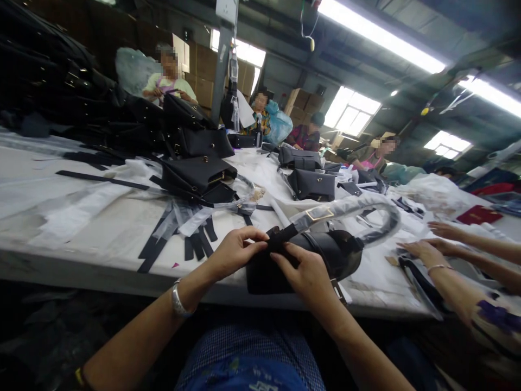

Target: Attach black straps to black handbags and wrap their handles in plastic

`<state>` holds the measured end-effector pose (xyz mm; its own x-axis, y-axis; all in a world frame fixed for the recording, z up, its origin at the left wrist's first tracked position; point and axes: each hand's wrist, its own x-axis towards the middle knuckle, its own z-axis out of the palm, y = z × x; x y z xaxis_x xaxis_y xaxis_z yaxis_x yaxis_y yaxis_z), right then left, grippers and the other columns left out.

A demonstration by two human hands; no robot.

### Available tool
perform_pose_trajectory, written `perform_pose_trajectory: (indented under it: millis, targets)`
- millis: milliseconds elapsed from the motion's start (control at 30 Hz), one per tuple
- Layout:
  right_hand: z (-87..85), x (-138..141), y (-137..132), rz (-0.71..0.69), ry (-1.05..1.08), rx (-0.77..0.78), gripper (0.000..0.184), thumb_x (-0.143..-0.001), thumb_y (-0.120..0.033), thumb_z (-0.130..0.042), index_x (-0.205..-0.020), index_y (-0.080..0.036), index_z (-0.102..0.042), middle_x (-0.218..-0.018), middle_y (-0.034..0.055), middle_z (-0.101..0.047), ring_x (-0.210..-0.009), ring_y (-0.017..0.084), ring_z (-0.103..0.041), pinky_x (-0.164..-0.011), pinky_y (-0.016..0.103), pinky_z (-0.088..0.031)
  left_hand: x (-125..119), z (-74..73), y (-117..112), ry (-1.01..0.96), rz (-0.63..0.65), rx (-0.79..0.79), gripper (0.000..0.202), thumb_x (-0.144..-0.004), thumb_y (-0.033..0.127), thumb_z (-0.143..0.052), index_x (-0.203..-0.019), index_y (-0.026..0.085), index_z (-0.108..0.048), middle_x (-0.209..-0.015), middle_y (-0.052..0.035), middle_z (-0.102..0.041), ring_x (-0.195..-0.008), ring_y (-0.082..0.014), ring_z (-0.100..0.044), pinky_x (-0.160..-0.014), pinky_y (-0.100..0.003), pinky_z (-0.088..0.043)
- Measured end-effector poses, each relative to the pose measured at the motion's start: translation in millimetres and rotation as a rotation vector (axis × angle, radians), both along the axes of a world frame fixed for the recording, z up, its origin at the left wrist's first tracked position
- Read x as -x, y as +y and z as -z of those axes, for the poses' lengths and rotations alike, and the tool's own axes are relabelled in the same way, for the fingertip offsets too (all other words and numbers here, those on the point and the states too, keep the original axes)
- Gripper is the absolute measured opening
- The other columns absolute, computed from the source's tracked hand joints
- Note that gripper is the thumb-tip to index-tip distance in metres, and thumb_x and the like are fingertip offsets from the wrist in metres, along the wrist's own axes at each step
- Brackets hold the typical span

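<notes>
Two forearms [136, 331] converge from the near side, left hand [234, 252] and right hand [307, 271] pinching a strap [284, 234] on the black bag [264, 277].

Far above your right hand [304, 266], tube lights [381, 35] and windows [348, 111] glare white; below your left hand [238, 251], the space under the table [109, 244] sinks into deep shadow.

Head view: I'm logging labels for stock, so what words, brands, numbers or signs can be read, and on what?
None can be read.
Blue cloth at the bottom edge: pale marks, perhaps lettering, too blurred to read.
Red item at the right: a gold mark, too small to read.
Black bag nearest the camera: no lettering visible.
</notes>
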<state>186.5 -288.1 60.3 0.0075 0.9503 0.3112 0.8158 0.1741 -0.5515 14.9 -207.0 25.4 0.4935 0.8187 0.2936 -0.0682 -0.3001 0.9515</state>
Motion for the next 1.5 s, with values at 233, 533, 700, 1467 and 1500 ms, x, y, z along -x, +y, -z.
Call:
perform_pose_trajectory:
  millis: [233,533,700,1467,1500]
  targets:
    - [1.0,0,-1,0.038,0.085,0.013,0.029,-0.09,-0.04,-0.064,-0.11,-0.024,-0.074,-0.103,0.0038,-0.077,-0.096,0.027,-0.072,-0.083,0.032,-0.053,1,-0.9,1,-0.016,0.023,0.015,0.016,-0.081,0.023,-0.07,-0.094,0.015,-0.076,-0.093,-0.006,-0.076,-0.09,-0.0199,-0.069,-0.084,-0.029,-0.052]
    - [1.6,-5,3,-0.011,0.158,0.066,0.031,-0.091,-0.042,-0.061,-0.112,-0.022,-0.074,-0.108,0.0026,-0.076,-0.1,0.026,-0.071,-0.086,0.032,-0.052,5,14.1,7,-0.202,0.106,0.208,0.026,-0.075,0.026,-0.079,-0.097,0.014,-0.072,-0.096,-0.0061,-0.076,-0.091,-0.0182,-0.071,-0.086,-0.028,-0.053]
    - [1.9,-5,2,-0.003,0.129,0.054,0.03,-0.09,-0.041,-0.063,-0.111,-0.022,-0.073,-0.107,0.0028,-0.077,-0.1,0.027,-0.071,-0.085,0.031,-0.052,-2,16.6,4,-0.265,0.063,0.215,0.025,-0.075,0.029,-0.081,-0.094,0.014,-0.071,-0.09,-0.0041,-0.076,-0.085,-0.0155,-0.071,-0.08,-0.024,-0.053]
    - [4.0,-8,5,-0.024,0.139,0.065,0.031,-0.091,-0.042,-0.061,-0.105,-0.019,-0.075,-0.095,0.0039,-0.078,-0.087,0.026,-0.071,-0.077,0.031,-0.051,-3,8.6,4,-0.171,0.069,0.07,0.021,-0.082,0.029,-0.072,-0.098,0.015,-0.071,-0.096,-0.0061,-0.075,-0.091,-0.0195,-0.07,-0.084,-0.028,-0.053]
    - [3.4,-7,5,-0.018,0.14,0.066,0.031,-0.09,-0.042,-0.061,-0.104,-0.018,-0.075,-0.093,0.0038,-0.078,-0.085,0.026,-0.071,-0.075,0.03,-0.051,-3,8.0,4,-0.167,0.073,0.067,0.021,-0.082,0.029,-0.072,-0.097,0.015,-0.071,-0.096,-0.006,-0.074,-0.091,-0.0191,-0.07,-0.084,-0.028,-0.053]
